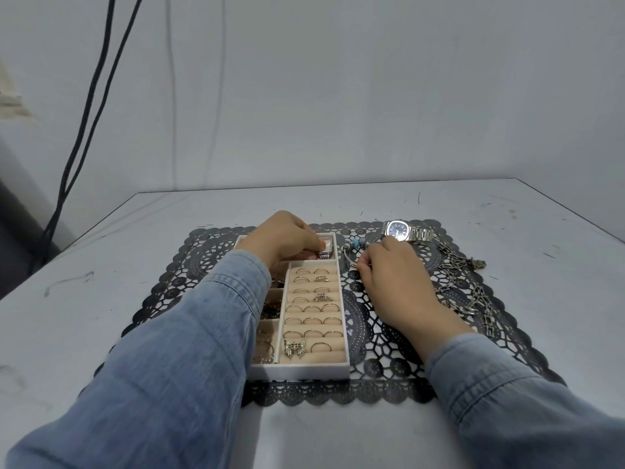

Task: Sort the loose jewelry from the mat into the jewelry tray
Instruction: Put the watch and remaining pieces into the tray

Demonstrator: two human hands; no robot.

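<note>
A white jewelry tray (pixel 304 371) with beige lining lies on a black lace mat (pixel 389 353). Its right section holds rows of rings, among them a butterfly ring (pixel 295 347). My left hand (pixel 284 238) is over the tray's far compartment, fingers curled on a small square silver watch (pixel 325 249). My right hand (pixel 395 279) lies on the mat just right of the tray, thumb and fingers pinching a thin silver bangle with a blue bead (pixel 354 245). A large silver watch with a blue dial (pixel 400 230) sits at the mat's far edge.
Chunky silver chain necklaces (pixel 466 289) sprawl along the mat's right side. The tray's left compartments hold tangled pieces, partly hidden by my left sleeve. The mat lies on a grey table (pixel 101 299) against a wall, with black cables (pixel 88 106) hanging at the left.
</note>
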